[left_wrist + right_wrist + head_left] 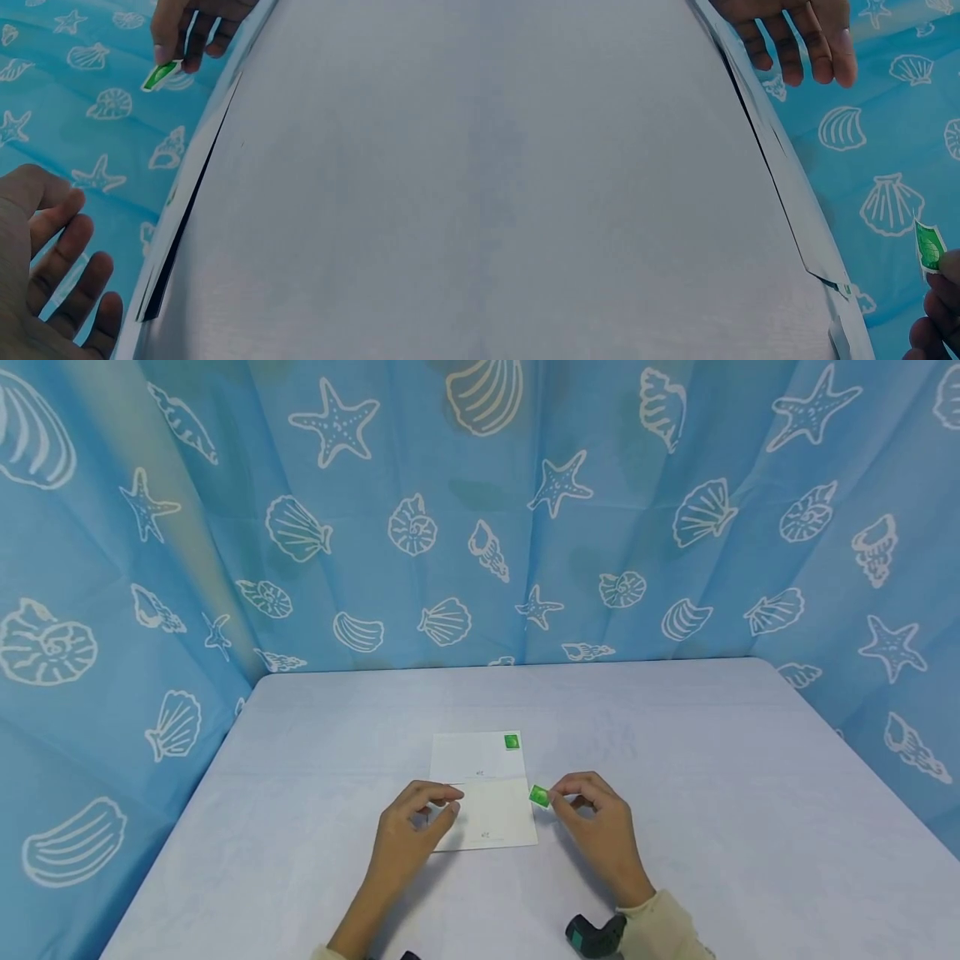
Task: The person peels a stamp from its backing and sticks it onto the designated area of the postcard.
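Between thumb and fingertips, my right hand (pixel 596 822) pinches a small green stamp (pixel 539 796) with a white border. It is held just off the right edge of a blank white card (pixel 491 818), above the table. My left hand (pixel 408 827) hovers over that card's left side, fingers loosely bent and holding nothing. Behind the near card lies another white card (pixel 468 756), with a green stamp (pixel 512 742) in its upper right corner. In the left wrist view the held stamp (pixel 160 76) is clear of the cards; the right wrist view shows its green face (pixel 930 247).
A white cloth-covered table (pixel 337 735) spreads around the cards. Behind it and at the sides hangs a blue curtain (pixel 450 568) with white shells and starfish. A black device (pixel 596 937) sits by the right wrist.
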`<state>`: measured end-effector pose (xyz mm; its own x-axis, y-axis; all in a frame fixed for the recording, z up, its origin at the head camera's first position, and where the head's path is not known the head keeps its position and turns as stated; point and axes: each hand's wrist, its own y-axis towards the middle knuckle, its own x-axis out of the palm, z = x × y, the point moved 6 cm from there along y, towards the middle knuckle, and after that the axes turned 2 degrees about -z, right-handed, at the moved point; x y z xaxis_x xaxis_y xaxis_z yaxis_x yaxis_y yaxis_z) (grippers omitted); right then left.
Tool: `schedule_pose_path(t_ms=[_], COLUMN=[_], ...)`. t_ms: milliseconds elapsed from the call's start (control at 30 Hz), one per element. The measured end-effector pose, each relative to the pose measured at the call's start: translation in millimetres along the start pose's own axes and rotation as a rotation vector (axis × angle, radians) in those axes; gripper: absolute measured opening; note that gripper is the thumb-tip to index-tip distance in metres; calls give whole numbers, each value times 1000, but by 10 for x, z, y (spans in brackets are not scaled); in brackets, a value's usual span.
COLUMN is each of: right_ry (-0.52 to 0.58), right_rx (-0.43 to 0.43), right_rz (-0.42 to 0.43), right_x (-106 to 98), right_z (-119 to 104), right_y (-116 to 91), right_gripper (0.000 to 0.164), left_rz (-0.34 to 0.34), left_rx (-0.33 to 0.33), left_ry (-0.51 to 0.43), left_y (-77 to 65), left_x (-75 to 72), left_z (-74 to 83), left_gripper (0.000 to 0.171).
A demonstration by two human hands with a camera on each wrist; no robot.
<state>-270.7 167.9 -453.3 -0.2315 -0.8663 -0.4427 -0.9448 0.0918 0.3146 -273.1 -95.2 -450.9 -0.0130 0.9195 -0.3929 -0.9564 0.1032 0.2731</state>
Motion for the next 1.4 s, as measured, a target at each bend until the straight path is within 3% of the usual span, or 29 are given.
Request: schedule_pose_path(t_ms=[300, 500, 967, 1067, 1233, 1300, 1400], right_ry=[24, 62, 110, 48, -116, -134, -133], right_rx=[7, -20, -1, -153, -627, -741, -820], right_rz=[-10, -7, -61, -25, 103, 123, 117], right_x=[11, 11, 73, 65, 43, 52, 84], right_z=[-50, -118, -192, -277, -557, -641, -710], right_y=[-56, -102, -159, -177, -271, -300, -333], right_gripper=[5, 8, 4, 5, 6, 14, 20], left_rz=[-32, -62, -128, -137, -189, -228, -274], left_rx=[20, -21, -10, -13, -13, -14, -15], left_ry=[-11, -23, -110, -130, -179, -201, -222], left_y=[-49, -71, -136, -148, -173, -186, -216], left_x=[73, 132, 255, 282, 345, 377, 416], left_z=[71, 69, 163, 179, 220, 253, 295], left_gripper=[17, 15, 15, 14, 12, 11, 14])
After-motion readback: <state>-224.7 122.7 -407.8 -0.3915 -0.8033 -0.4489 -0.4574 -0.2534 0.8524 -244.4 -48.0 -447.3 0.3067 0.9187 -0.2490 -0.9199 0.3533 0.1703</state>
